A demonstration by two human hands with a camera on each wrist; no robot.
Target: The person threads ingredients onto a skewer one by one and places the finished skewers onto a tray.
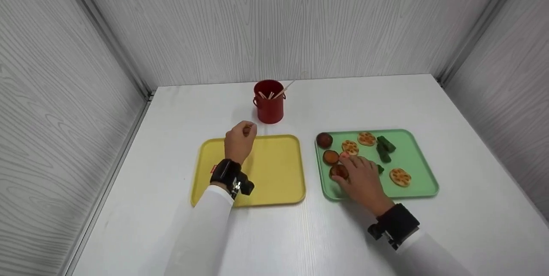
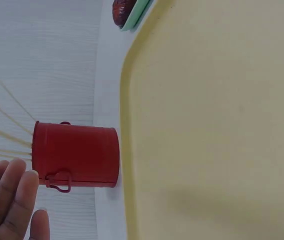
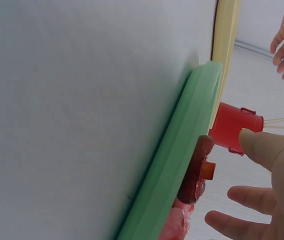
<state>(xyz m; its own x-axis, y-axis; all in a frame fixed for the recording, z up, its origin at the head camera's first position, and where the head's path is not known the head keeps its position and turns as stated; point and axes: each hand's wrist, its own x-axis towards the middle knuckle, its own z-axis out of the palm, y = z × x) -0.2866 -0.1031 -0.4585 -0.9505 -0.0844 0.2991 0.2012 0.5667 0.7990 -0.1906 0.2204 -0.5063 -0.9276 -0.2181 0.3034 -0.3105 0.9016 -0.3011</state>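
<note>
My left hand (image 1: 240,141) hovers over the far part of a yellow tray (image 1: 274,173), fingers loosely bent and holding nothing visible. A red metal bucket (image 1: 271,111) with thin wooden skewers (image 1: 281,93) stands just beyond it. Over the near left part of a green tray (image 1: 420,169) is my right hand (image 1: 364,181). Its thumb and fingers are spread around a round brown food piece (image 1: 339,172); the right wrist view shows them apart from the dark brown food (image 3: 194,175). Pink food (image 3: 176,222) lies beside it, and the hand hides part of the tray.
Lotus root slices (image 1: 400,177), green vegetable pieces (image 1: 384,149), an orange-brown round slice (image 1: 330,157) and a dark red round piece (image 1: 324,140) lie on the green tray. Grey panel walls (image 1: 274,23) enclose the white table (image 1: 274,237) at the back and sides.
</note>
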